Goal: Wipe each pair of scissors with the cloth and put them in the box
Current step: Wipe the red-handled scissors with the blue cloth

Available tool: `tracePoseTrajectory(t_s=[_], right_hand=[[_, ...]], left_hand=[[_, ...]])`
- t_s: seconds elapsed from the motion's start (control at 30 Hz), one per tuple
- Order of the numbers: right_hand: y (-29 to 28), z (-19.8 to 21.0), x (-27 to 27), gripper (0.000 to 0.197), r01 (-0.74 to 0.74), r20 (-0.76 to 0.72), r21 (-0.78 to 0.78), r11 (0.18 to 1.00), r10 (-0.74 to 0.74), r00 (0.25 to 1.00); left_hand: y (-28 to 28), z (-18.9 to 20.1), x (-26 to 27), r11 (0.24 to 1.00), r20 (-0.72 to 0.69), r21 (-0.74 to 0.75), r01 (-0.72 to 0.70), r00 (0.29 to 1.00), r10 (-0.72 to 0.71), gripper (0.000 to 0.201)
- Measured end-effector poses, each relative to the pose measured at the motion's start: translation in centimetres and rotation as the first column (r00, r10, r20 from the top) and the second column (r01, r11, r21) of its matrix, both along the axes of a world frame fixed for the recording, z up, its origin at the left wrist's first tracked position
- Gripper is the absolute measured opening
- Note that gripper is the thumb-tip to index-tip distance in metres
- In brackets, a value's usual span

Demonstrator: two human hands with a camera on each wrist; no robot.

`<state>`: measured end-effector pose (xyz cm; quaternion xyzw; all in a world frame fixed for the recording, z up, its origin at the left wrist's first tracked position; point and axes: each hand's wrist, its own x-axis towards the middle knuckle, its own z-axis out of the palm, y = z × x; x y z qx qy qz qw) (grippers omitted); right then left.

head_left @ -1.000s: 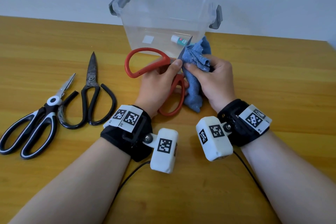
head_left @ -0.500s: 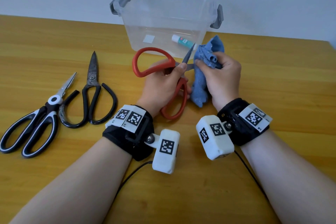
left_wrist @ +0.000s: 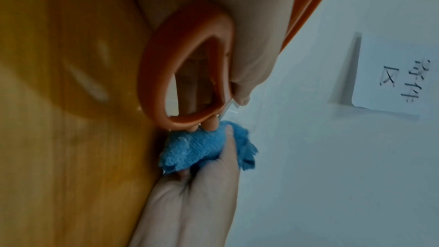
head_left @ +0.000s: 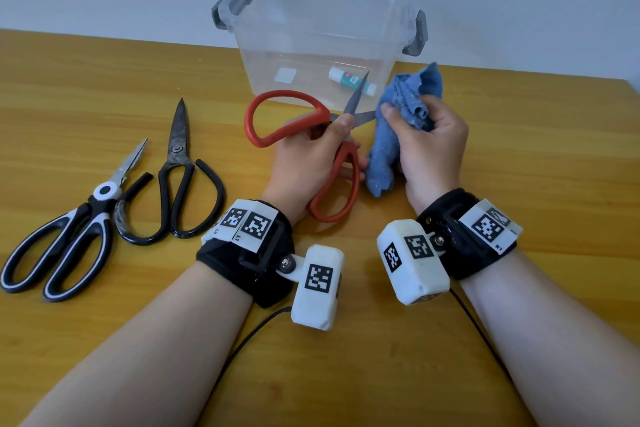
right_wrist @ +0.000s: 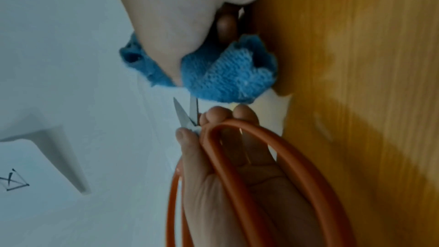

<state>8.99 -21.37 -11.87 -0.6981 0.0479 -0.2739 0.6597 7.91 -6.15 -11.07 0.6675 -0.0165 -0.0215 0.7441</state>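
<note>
My left hand (head_left: 311, 152) grips the red-handled scissors (head_left: 284, 114) near the pivot, their short blades spread apart and pointing toward the box. My right hand (head_left: 426, 135) holds the bunched blue cloth (head_left: 405, 104) just right of the blade tips. In the right wrist view the blue cloth (right_wrist: 228, 78) sits a little above the red scissors' blades (right_wrist: 182, 114), not around them. The clear plastic box (head_left: 318, 42) with grey latches stands behind the hands. Black scissors (head_left: 176, 177) and black-and-white scissors (head_left: 69, 236) lie on the table at the left.
A small glue stick (head_left: 349, 80) and a white label lie in the box's bottom. The wooden table (head_left: 536, 156) runs to a pale wall behind the box. Cables trail from both wrist cameras toward me.
The cloth has slid off the blades to the right, and the blades now show bare and spread. Both hands have shifted slightly right and toward the box.
</note>
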Motion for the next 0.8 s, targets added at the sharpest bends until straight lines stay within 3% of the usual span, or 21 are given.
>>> tracePoseTrajectory(t_s=[0.1, 0.17, 0.3, 0.4, 0.57, 0.6, 0.7, 0.8], right_hand=[[0.6, 0.3, -0.5, 0.016, -0.211, -0.002, -0.059, 0.976, 0.211, 0.977], [0.8, 0.4, -0.7, 0.009, -0.294, -0.037, -0.051, 0.954, 0.293, 0.955], [0.2, 0.1, -0.2, 0.016, -0.089, -0.045, -0.098, 0.991, 0.085, 0.995], [0.1, 0.0, 0.0, 0.021, -0.027, -0.019, 0.001, 1.000, 0.027, 0.999], [0.8, 0.7, -1.0, 0.013, -0.310, -0.010, 0.069, 0.948, 0.311, 0.950], [0.8, 0.8, -1.0, 0.012, -0.303, -0.022, 0.057, 0.951, 0.304, 0.952], [0.3, 0.2, -0.3, 0.015, -0.097, -0.046, -0.065, 0.993, 0.094, 0.994], [0.1, 0.1, 0.0, 0.020, -0.004, -0.029, -0.022, 1.000, 0.004, 1.000]], left_hand=[[0.3, -0.2, 0.3, 0.991, 0.053, 0.118, -0.069, 0.997, 0.063, 0.031], [0.3, -0.1, 0.1, 0.998, 0.024, 0.054, -0.030, 0.999, 0.029, 0.031], [0.1, 0.3, -0.2, 0.995, 0.001, -0.067, 0.076, 0.997, -0.076, 0.025], [0.1, 0.4, -0.2, 0.995, 0.015, -0.058, 0.085, 0.996, -0.085, 0.022], [0.4, 0.4, -0.2, 0.993, 0.047, -0.065, 0.094, 0.995, -0.092, 0.029], [0.4, 0.4, -0.2, 0.992, 0.052, -0.064, 0.106, 0.993, -0.103, 0.027], [0.4, 0.3, -0.2, 0.991, 0.055, -0.072, 0.116, 0.992, -0.112, 0.023], [0.2, 0.4, -0.3, 0.996, 0.058, -0.047, 0.079, 0.995, -0.076, 0.026]])
